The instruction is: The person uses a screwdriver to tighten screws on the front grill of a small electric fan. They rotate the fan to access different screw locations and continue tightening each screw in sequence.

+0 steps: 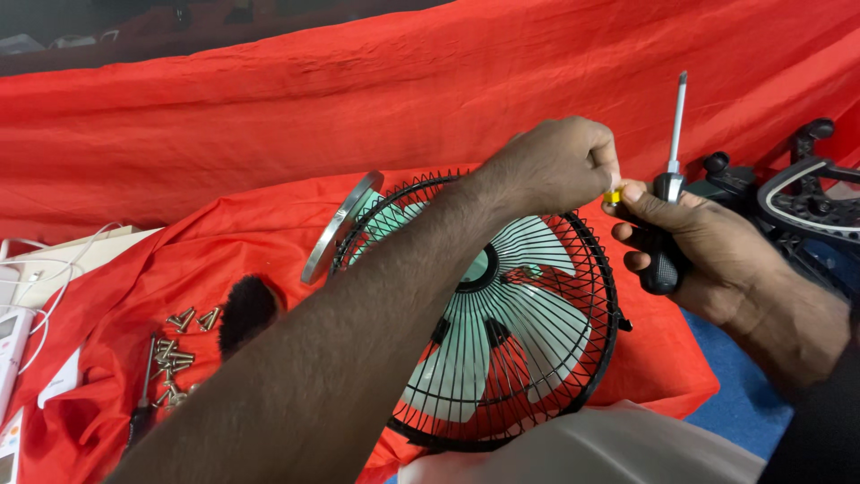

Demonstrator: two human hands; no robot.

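Screwdriver [667, 193] with a black handle is standing upright in the right hand [708, 255], fingers wrapping the grip, shaft pointing up, just right of the fan. Left hand [560, 161] is reaching across from the near left, forearm lying over the black wire fan guard [537, 358], fingertips pinching a small yellow piece [613, 196] against the right thumb. Loose screws [175, 350] are lying on the red cloth [269, 116], far left
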